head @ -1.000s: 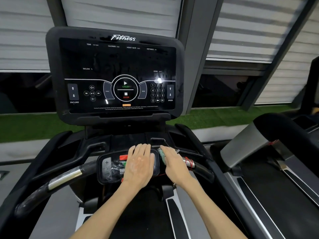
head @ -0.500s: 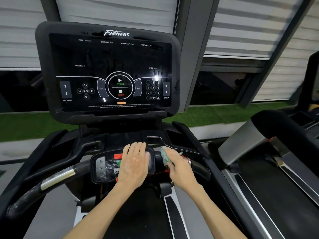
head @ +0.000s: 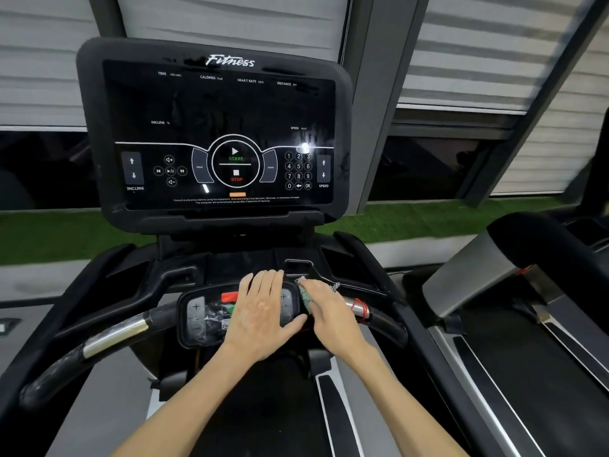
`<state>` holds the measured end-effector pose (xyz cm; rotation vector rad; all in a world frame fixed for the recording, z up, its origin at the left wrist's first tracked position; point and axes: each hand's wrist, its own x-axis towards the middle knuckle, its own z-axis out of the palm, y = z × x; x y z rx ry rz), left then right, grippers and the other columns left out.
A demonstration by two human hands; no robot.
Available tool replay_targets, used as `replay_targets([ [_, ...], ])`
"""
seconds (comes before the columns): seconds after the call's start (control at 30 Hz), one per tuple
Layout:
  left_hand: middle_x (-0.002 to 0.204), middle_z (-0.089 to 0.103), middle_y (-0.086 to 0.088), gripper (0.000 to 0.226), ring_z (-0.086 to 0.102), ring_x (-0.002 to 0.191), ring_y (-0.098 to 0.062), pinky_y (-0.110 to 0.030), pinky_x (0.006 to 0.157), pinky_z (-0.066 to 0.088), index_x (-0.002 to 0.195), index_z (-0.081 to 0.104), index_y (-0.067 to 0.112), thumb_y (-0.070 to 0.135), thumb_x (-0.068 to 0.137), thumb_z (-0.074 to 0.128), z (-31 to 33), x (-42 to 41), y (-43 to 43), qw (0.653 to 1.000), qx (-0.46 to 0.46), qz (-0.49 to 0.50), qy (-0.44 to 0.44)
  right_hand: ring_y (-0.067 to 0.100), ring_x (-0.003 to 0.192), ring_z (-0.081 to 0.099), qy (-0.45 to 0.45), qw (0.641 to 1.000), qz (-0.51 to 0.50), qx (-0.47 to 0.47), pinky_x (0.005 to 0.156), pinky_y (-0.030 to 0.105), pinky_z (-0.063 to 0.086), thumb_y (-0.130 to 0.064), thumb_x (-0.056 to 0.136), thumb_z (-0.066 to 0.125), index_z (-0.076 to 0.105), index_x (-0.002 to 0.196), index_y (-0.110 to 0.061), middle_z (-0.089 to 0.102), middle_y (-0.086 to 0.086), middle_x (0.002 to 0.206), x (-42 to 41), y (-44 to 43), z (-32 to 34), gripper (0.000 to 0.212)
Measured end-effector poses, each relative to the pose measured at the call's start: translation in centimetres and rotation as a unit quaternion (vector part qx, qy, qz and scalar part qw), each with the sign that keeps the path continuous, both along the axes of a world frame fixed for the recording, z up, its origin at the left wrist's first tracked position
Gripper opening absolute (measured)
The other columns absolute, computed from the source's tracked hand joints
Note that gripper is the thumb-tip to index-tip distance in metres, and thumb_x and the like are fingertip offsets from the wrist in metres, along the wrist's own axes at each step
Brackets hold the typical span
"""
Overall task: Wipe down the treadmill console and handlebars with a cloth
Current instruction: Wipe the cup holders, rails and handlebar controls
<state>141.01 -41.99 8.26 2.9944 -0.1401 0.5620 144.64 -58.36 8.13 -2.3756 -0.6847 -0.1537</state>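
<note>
Head view: you stand on a black treadmill facing its console [head: 214, 133], a dark glossy screen in a thick black frame. Behind it are grey slatted blinds [head: 478, 54] over dark windows, with a strip of green turf [head: 428, 219] along the floor below them. A second treadmill [head: 527, 374] stands just beside yours on the right.

The top of the frame reads "Fitness" in white script. Below it run the labels TIME, CALORIES, HEART RATE and DISTANCE, then INCLINE on the left and SPEED on the right. In the middle ring are a green START and a red STOP. To the right of the ring is a keypad of 0 to 9 with OK, and arrow keys sit at both ends. Fine print along the bottom begins "Consult a physician"; the rest is too small to read.

Your left hand [head: 263, 315] is released. It lies flat, palm down and fingers together, on the small control panel [head: 197, 318] at the middle of the handlebar [head: 112, 334].

Your right hand [head: 329, 311] is just beside it, fingers curved over the cloth [head: 304, 296] and holding it against the bar right of the panel. Green and white fabric shows at the hand's edges. A red band [head: 361, 308] circles the bar just past your knuckles.
</note>
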Motion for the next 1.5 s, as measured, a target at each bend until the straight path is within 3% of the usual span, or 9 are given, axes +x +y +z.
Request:
replay_targets([
  [0.1, 0.126, 0.056, -0.009, 0.084, 0.051, 0.120, -0.026, -0.044, 0.112, 0.030, 0.134, 0.049, 0.003, 0.069, 0.083, 0.043, 0.2, -0.1, -0.1, 1.000, -0.003, 0.002, 0.000, 0.015, 0.128, 0.048, 0.011, 0.999, -0.029, 0.015, 0.109, 0.030, 0.036, 0.010, 0.087, 0.046, 0.050, 0.138, -0.015, 0.054, 0.001, 0.136, -0.2, -1.5, 0.3, 0.057],
  [0.23, 0.126, 0.056, -0.007, 0.083, 0.051, 0.120, -0.024, -0.045, 0.112, 0.032, 0.135, 0.049, 0.004, 0.069, 0.084, 0.041, 0.2, 0.0, -0.1, 1.000, -0.003, 0.007, -0.001, 0.028, 0.113, 0.057, 0.088, 0.984, -0.156, -0.019, 0.077, 0.026, 0.037, 0.007, 0.088, 0.042, 0.054, 0.132, -0.018, 0.064, 0.005, 0.120, 0.5, -4.0, 0.7, 0.052],
  [0.43, 0.125, 0.058, -0.007, 0.084, 0.052, 0.119, -0.024, -0.046, 0.111, 0.033, 0.134, 0.051, 0.003, 0.069, 0.082, 0.043, 0.2, -0.1, -0.2, 1.000, -0.007, -0.001, -0.013, 0.021, 0.127, 0.050, 0.073, 0.994, -0.079, 0.019, 0.105, 0.020, 0.033, 0.009, 0.085, 0.045, 0.051, 0.138, -0.012, 0.056, 0.006, 0.135, -0.2, 0.6, 1.5, 0.057],
  [0.6, 0.124, 0.058, -0.008, 0.080, 0.052, 0.119, -0.024, -0.044, 0.110, 0.033, 0.132, 0.052, 0.003, 0.063, 0.080, 0.046, 0.1, -0.1, -0.2, 1.000, -0.009, -0.004, -0.027, 0.019, 0.113, 0.059, 0.089, 0.992, -0.066, 0.052, 0.098, 0.027, 0.046, 0.007, 0.089, 0.043, 0.053, 0.135, -0.019, 0.063, 0.004, 0.123, -0.1, 1.6, 2.0, 0.054],
  [0.8, 0.124, 0.058, -0.007, 0.078, 0.051, 0.119, -0.023, -0.044, 0.111, 0.033, 0.133, 0.051, 0.003, 0.060, 0.080, 0.048, 0.0, -0.1, -0.1, 0.999, -0.018, -0.009, -0.029, 0.006, 0.128, 0.045, -0.013, 0.997, -0.056, 0.058, 0.103, 0.004, 0.027, 0.016, 0.085, 0.049, 0.057, 0.132, -0.010, 0.058, 0.002, 0.134, -2.8, 0.1, -0.1, 0.054],
  [1.07, 0.123, 0.059, -0.005, 0.075, 0.052, 0.118, -0.022, -0.041, 0.111, 0.033, 0.132, 0.052, 0.004, 0.057, 0.079, 0.049, 0.2, -0.1, 0.0, 0.999, -0.027, -0.014, -0.035, 0.005, 0.131, 0.043, -0.029, 0.999, -0.043, 0.010, 0.108, 0.024, 0.038, 0.022, 0.079, 0.047, 0.057, 0.133, -0.017, 0.050, -0.009, 0.138, -1.8, -1.6, -1.2, 0.068],
  [1.23, 0.126, 0.058, -0.005, 0.077, 0.051, 0.120, -0.022, -0.042, 0.112, 0.032, 0.133, 0.051, 0.005, 0.057, 0.077, 0.049, 0.3, -0.1, 0.0, 0.999, -0.026, -0.010, -0.022, 0.027, 0.087, 0.067, 0.024, 0.986, -0.162, -0.027, 0.075, 0.034, 0.053, 0.004, 0.083, 0.049, 0.060, 0.106, -0.023, 0.070, 0.001, 0.091, 1.2, -1.7, 0.4, 0.037],
  [1.33, 0.125, 0.058, -0.005, 0.077, 0.051, 0.120, -0.022, -0.042, 0.112, 0.032, 0.133, 0.051, 0.005, 0.058, 0.077, 0.049, 0.2, -0.1, 0.0, 0.999, -0.026, -0.012, -0.020, 0.039, 0.092, 0.061, 0.083, 0.983, -0.154, -0.048, 0.079, 0.045, 0.052, 0.004, 0.082, 0.044, 0.063, 0.104, -0.012, 0.069, 0.012, 0.091, 2.6, -1.5, 2.1, 0.034],
  [1.5, 0.125, 0.058, -0.006, 0.079, 0.050, 0.120, -0.023, -0.042, 0.112, 0.028, 0.133, 0.051, 0.003, 0.058, 0.076, 0.050, 0.1, 0.1, -0.1, 0.999, -0.028, -0.010, -0.025, 0.017, 0.113, 0.060, 0.016, 0.997, -0.072, 0.003, 0.092, 0.016, 0.042, 0.010, 0.088, 0.045, 0.058, 0.130, -0.015, 0.066, 0.001, 0.121, -0.5, -0.3, 1.5, 0.051],
])
